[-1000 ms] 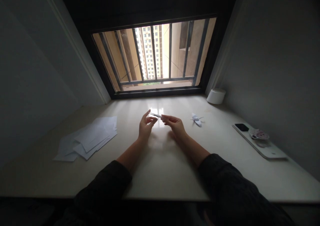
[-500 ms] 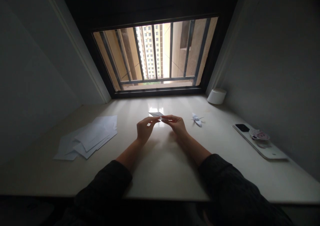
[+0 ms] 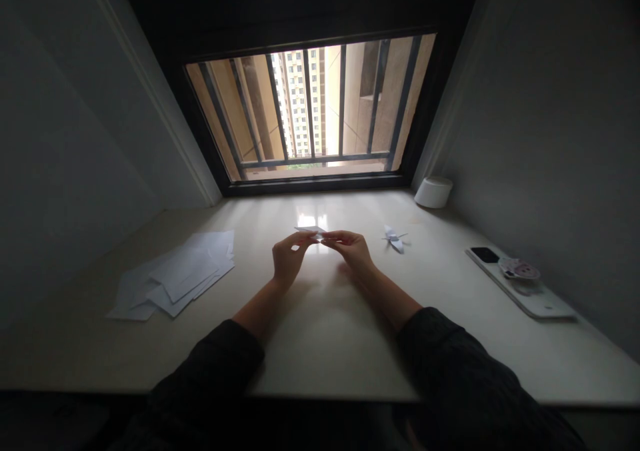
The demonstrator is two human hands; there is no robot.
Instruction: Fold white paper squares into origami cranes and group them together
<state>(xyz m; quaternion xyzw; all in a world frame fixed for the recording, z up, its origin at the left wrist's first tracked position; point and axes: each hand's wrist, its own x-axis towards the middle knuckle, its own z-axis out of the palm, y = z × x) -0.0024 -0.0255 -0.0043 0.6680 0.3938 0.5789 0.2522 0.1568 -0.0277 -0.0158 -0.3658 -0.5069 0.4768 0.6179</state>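
Observation:
A small folded piece of white paper point(image 3: 311, 230) is held above the middle of the pale table point(image 3: 325, 331). My left hand point(image 3: 287, 258) pinches its near edge with thumb and fingertips. My right hand point(image 3: 353, 248) pinches it from the right side, fingers pressed together. Both hands meet close over the table. A finished white paper crane point(image 3: 393, 238) stands on the table just to the right of my right hand, untouched.
A loose pile of white paper sheets point(image 3: 175, 274) lies at the left. A white phone point(image 3: 520, 281) with a round sticker lies at the right. A white round container point(image 3: 433, 192) sits in the far right corner below the barred window point(image 3: 310, 111).
My left hand's fingers have closed down onto the folded paper, and the piece now lies flatter between both hands. The arms have hardly moved.

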